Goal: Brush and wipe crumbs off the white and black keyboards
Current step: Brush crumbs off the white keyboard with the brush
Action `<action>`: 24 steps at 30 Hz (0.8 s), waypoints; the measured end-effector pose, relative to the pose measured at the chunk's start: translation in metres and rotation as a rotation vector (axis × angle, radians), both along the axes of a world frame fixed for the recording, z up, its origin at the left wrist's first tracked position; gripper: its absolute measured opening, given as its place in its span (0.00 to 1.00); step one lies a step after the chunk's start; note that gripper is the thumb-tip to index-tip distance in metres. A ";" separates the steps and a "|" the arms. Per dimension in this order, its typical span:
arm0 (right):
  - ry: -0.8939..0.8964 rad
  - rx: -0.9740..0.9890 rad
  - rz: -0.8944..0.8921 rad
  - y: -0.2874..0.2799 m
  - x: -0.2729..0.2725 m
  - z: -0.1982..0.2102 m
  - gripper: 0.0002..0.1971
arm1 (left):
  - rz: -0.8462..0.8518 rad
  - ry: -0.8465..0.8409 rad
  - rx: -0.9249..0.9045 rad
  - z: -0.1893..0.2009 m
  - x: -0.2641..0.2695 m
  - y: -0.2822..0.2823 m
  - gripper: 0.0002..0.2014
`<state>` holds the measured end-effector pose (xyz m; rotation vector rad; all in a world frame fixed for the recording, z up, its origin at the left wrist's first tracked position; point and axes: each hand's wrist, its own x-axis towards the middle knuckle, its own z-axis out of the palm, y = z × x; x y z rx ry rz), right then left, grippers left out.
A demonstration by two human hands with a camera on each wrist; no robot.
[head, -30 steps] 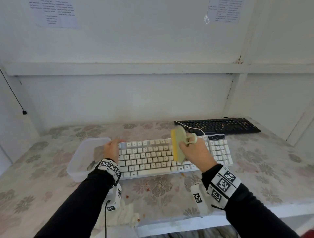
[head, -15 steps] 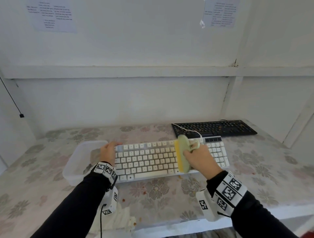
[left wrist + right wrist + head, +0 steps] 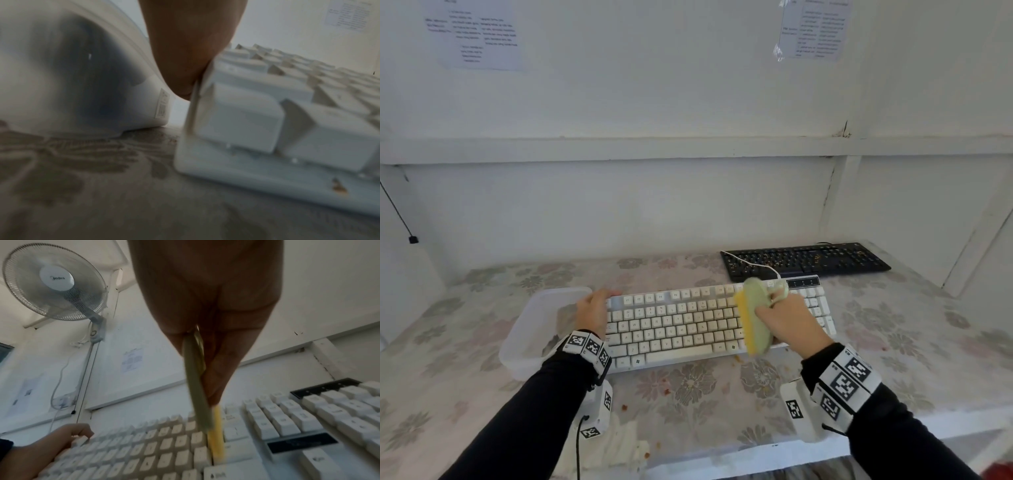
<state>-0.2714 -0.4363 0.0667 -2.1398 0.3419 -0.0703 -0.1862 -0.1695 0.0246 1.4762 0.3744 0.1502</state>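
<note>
The white keyboard [image 3: 678, 325] lies across the middle of the floral table, with the black keyboard [image 3: 804, 260] behind it to the right. My right hand [image 3: 786, 320] grips a green brush [image 3: 756, 318] whose yellow bristles [image 3: 216, 439] stand on the keys right of the letter block. My left hand [image 3: 594, 310] holds the keyboard's left end, its fingers curled over the far corner and its palm [image 3: 191, 40] against the side. The black keyboard carries scattered orange crumbs. In the right wrist view the brush [image 3: 197, 394] crosses the white keyboard [image 3: 164, 451].
A clear plastic container [image 3: 541, 329] sits against the keyboard's left end. Crumbs [image 3: 667, 390] dot the cloth in front of the keyboard. A white rag [image 3: 619, 445] hangs at the table's front edge. A wall fan [image 3: 55, 282] is mounted up on the left.
The brush has travelled rightward over the white keys, from the middle towards the right of the letter block. My left hand has stayed on the keyboard's left end.
</note>
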 end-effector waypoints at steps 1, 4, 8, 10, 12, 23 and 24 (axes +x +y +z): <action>-0.123 -0.054 -0.001 0.000 0.002 0.000 0.03 | -0.002 -0.001 0.004 0.000 -0.001 0.000 0.12; -0.334 -0.166 0.049 0.002 0.008 -0.003 0.02 | -0.002 -0.004 0.008 0.001 -0.002 0.000 0.13; -0.085 -0.087 0.012 0.001 0.006 -0.005 0.04 | -0.001 -0.015 0.015 0.001 -0.001 0.000 0.13; 0.063 -0.014 -0.009 -0.002 0.003 0.000 0.05 | -0.011 -0.020 0.021 0.000 -0.002 0.000 0.13; 0.143 -0.012 -0.014 -0.008 0.000 0.008 0.08 | -0.008 -0.017 0.002 -0.001 -0.002 0.000 0.14; -0.119 -0.173 0.014 -0.022 0.015 -0.003 0.05 | 0.003 0.012 -0.054 -0.002 0.000 0.000 0.12; -0.031 -0.168 0.014 -0.023 0.013 -0.003 0.04 | 0.006 0.015 -0.056 -0.002 0.000 -0.001 0.11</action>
